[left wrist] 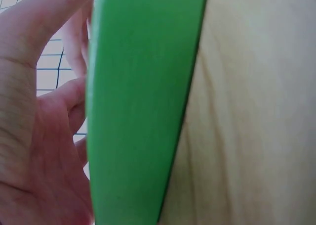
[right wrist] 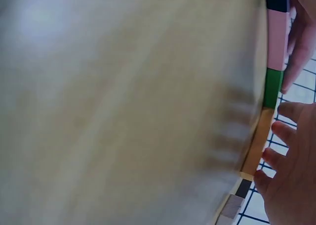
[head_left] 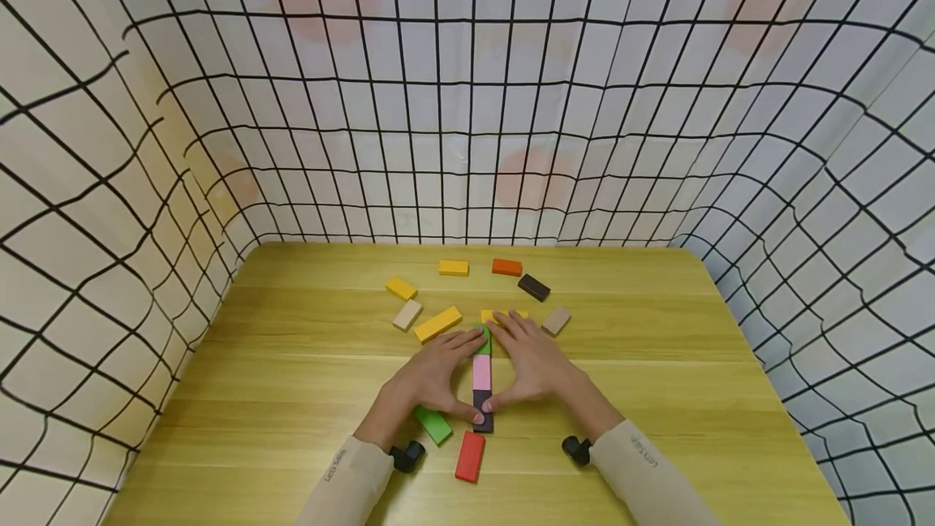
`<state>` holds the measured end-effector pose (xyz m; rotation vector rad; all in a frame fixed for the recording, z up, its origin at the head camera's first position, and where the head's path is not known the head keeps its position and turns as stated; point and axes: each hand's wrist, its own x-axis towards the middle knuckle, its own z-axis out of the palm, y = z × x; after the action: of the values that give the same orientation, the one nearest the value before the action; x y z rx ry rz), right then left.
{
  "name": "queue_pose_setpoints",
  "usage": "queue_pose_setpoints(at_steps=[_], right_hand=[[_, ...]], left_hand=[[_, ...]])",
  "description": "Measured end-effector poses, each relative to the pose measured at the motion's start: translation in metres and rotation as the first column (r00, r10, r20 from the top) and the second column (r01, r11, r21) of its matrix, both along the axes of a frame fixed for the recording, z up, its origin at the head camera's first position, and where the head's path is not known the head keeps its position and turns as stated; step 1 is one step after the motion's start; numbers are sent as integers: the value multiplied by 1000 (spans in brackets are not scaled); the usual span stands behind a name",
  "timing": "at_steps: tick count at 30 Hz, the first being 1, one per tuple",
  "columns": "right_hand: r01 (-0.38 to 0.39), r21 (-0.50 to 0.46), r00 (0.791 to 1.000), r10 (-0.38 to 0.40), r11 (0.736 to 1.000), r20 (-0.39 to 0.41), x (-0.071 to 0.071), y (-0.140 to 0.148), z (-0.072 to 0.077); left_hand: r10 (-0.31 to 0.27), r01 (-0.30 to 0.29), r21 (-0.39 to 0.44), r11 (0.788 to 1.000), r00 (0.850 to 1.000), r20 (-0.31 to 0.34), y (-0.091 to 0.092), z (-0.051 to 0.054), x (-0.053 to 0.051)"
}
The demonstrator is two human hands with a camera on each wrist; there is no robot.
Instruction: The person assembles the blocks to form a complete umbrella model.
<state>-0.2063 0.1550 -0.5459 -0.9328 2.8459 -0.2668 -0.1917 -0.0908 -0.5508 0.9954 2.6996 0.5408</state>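
Note:
A line of blocks runs toward the person: green (head_left: 483, 341), pink (head_left: 482, 372) and dark (head_left: 483, 422), with a yellow block (head_left: 520, 316) lying crosswise at its far end. The left hand (head_left: 438, 372) is spread along the line's left side, fingertips at the green block and thumb on the dark one. On the other side the right hand (head_left: 536, 364) reaches its fingers to the yellow block, its thumb touching the dark block. In the right wrist view, the right hand's (right wrist: 291, 160) fingers lie along the yellow block (right wrist: 257, 143). Neither hand curls round a block.
A bright green block (head_left: 434, 426) lies under the left wrist, large in the left wrist view (left wrist: 138, 106). A red block (head_left: 470, 457) is nearer the person. Yellow (head_left: 438, 324), beige (head_left: 557, 321), dark brown (head_left: 534, 287) and orange (head_left: 507, 267) blocks lie beyond. Black netting surrounds the table.

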Motion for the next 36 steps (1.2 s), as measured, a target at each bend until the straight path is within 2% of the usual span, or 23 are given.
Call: queue_pose_setpoints(at_steps=[12, 22, 26, 29, 31, 33, 36], right_hand=[[-5, -23, 1000, 5, 1000, 13, -1, 0, 0], [3, -39, 1000, -2, 999, 26, -2, 1, 1], [4, -47, 1000, -3, 999, 20, -2, 2, 2], [-2, -50, 1000, 3, 999, 13, -1, 2, 1], [-6, -54, 1000, 6, 999, 16, -1, 1, 1], [-4, -55, 1000, 5, 998, 21, 0, 0, 0], [3, -59, 1000, -1, 998, 29, 1, -1, 0]], left_hand=[[9, -9, 9, 1000, 1000, 2, 0, 0, 0], [-13, 12, -35, 999, 1000, -11, 2, 7, -1], [-6, 6, -6, 1000, 1000, -13, 4, 9, 0], [43, -40, 62, 997, 998, -47, 4, 11, 0], [114, -102, 127, 987, 989, -89, 3, 14, 1], [207, -180, 187, 966, 969, -135, 1, 19, -1], [334, -289, 241, 927, 926, -177, -3, 23, -5]])
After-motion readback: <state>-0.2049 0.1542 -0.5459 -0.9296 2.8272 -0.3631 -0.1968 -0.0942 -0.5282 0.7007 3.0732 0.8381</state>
